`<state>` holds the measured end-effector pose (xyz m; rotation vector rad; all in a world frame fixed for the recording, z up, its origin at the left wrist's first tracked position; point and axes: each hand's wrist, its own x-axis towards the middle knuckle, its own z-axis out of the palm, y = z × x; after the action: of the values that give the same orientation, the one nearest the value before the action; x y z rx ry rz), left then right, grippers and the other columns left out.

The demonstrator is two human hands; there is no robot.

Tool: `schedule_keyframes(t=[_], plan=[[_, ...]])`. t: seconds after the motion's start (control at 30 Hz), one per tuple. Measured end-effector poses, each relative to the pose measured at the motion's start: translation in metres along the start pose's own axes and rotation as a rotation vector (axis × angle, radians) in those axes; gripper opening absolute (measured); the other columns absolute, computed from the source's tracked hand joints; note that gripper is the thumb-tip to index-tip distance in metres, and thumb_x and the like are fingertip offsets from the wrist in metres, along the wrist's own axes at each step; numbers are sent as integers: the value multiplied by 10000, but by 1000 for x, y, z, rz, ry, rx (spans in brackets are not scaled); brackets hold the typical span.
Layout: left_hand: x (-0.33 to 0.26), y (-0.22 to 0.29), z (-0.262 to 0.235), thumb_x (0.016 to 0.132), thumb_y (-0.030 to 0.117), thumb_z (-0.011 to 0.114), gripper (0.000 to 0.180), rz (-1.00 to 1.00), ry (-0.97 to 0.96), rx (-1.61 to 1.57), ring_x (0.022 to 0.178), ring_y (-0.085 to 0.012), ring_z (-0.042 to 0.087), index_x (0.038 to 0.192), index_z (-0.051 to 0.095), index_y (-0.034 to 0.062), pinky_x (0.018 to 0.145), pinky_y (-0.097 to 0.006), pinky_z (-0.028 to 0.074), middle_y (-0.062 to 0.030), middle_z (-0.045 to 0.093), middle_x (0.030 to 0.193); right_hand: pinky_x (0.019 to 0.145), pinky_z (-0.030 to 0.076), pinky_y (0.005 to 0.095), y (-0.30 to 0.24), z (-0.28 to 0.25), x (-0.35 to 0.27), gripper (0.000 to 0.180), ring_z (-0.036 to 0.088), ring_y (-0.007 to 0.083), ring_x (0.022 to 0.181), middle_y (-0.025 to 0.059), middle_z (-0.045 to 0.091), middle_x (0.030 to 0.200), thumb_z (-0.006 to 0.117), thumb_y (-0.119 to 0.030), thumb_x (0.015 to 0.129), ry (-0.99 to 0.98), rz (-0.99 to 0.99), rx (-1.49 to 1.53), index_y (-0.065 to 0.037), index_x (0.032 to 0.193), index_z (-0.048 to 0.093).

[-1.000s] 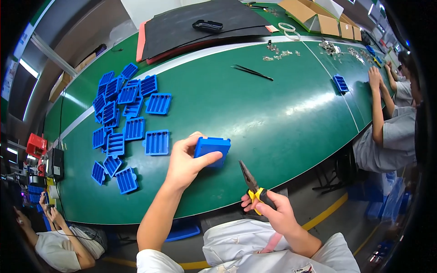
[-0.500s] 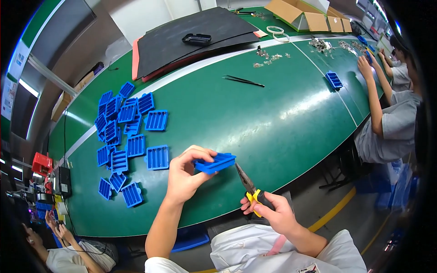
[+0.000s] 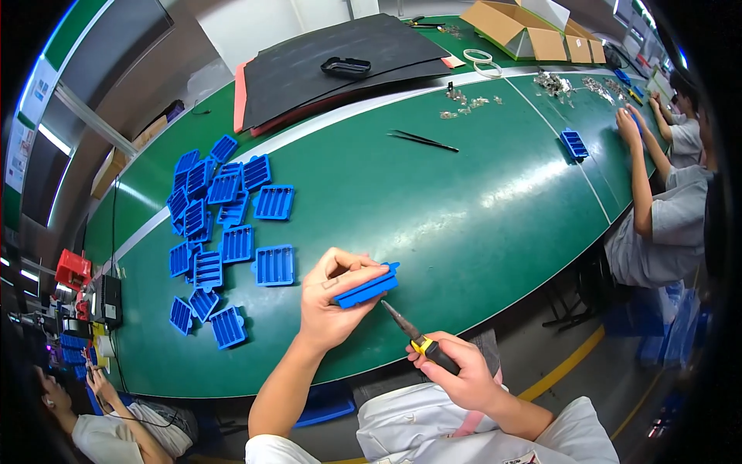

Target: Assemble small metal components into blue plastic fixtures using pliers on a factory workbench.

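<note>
My left hand (image 3: 334,300) is closed round a blue plastic battery holder (image 3: 369,289), lifted above the green table and tilted so that its long side shows. In my right hand (image 3: 457,373) are needle-nose pliers (image 3: 417,340) with black and yellow handles, wrapped by the fingers. The pliers' tip points up and left, close to the lower edge of the holder; whether it touches cannot be made out. Left of my hands lie several more blue battery holders (image 3: 274,265), loosely heaped, many with their slots facing up.
Black tweezers (image 3: 423,141) lie mid-table (image 3: 479,232). Beyond them are small metal parts (image 3: 464,103), black sheets (image 3: 309,85) with a black tray (image 3: 345,67), and a cardboard box (image 3: 514,31). One blue holder (image 3: 573,145) lies at right, near co-workers (image 3: 657,178). Another person (image 3: 116,425) sits lower left.
My left hand has turned the battery holder onto its side and moved slightly right. The pliers have shifted down and left, their tip now below the holder instead of at its right end.
</note>
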<state>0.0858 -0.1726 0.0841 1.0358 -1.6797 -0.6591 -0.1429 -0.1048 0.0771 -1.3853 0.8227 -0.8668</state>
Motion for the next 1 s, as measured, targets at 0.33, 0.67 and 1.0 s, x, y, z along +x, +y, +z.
schedule_keyframes(t=[0.33,0.67,1.0], plan=[[2,6,5,701,-85,721,399,43,-12,2,957,-280,672,1083,676,22,837,-344,526,-165,682,1052,827,524,314,-2,5,1,81,649,209,921,161,634,1062,591,49,842,-28,-4,-79,63,919,612],[3,4,7,690,-131,677,420,38,-19,4,908,-242,674,1084,678,16,734,-307,557,-164,671,1047,764,502,292,3,5,1,147,641,199,855,138,639,988,617,-1,864,75,-22,-17,70,993,615],[3,6,8,672,-112,719,434,53,-5,36,930,-262,675,1080,681,31,779,-327,548,-159,674,1052,750,494,293,4,5,0,142,636,207,844,146,634,991,623,-13,865,50,-9,-32,67,982,617]])
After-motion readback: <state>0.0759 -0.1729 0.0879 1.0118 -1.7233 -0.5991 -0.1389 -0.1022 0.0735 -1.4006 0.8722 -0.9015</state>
